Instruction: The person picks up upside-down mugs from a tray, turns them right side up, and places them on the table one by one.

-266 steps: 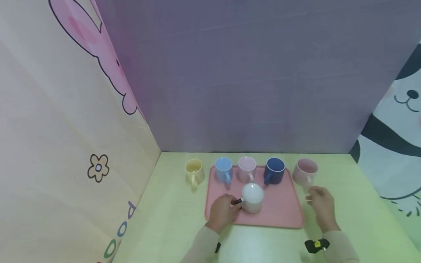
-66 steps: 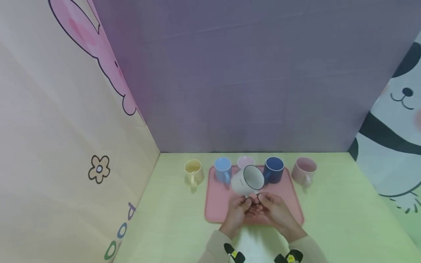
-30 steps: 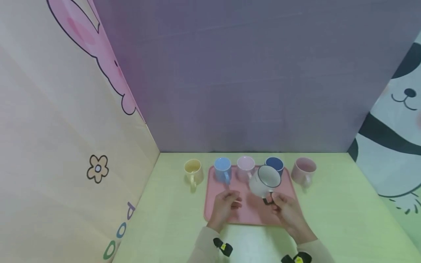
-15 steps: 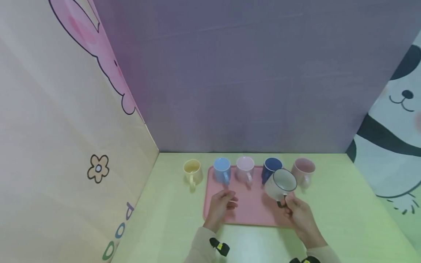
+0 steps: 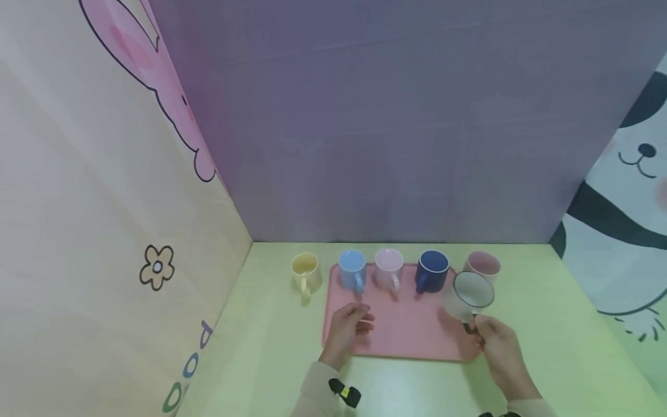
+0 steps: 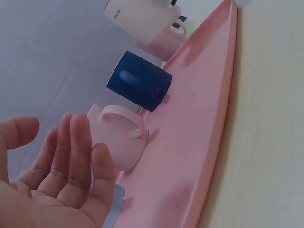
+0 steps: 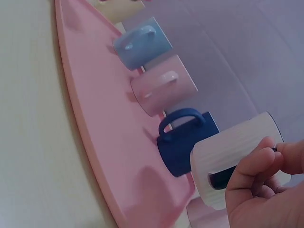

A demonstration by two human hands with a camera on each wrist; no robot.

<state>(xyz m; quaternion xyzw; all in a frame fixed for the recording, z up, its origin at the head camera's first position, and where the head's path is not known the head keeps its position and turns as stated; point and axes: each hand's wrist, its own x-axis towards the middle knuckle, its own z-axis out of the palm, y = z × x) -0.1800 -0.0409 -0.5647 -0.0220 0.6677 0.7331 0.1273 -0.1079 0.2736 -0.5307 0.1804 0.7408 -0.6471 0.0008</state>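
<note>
My right hand (image 5: pixel 497 347) pinches the dark handle of a white mug (image 7: pixel 237 156) with a dark rim. The mug is raised over the right edge of the pink tray (image 5: pixel 406 336), its opening tipped toward me. Above the tray's left part, my left hand (image 5: pixel 345 330) holds nothing, its fingers loosely bent. Along the tray's back stand a light blue mug (image 5: pixel 352 269), a pale pink mug (image 5: pixel 388 269) and a navy mug (image 5: pixel 432 271), handles toward me. Behind the white mug, a dusky pink mug (image 5: pixel 482 265) on the table is partly hidden.
A yellow mug (image 5: pixel 306 272) stands on the pale table (image 5: pixel 260 336) left of the tray. A grey-purple backdrop (image 5: pixel 385 127) rises behind the table. Printed side panels with a rabbit (image 5: pixel 179 110) and a panda (image 5: pixel 625 220) flank it.
The white mug stood on the tray in my left hand, then was lifted and passed to my right hand. It has since moved right, past the navy mug; my left hand has let go.
</note>
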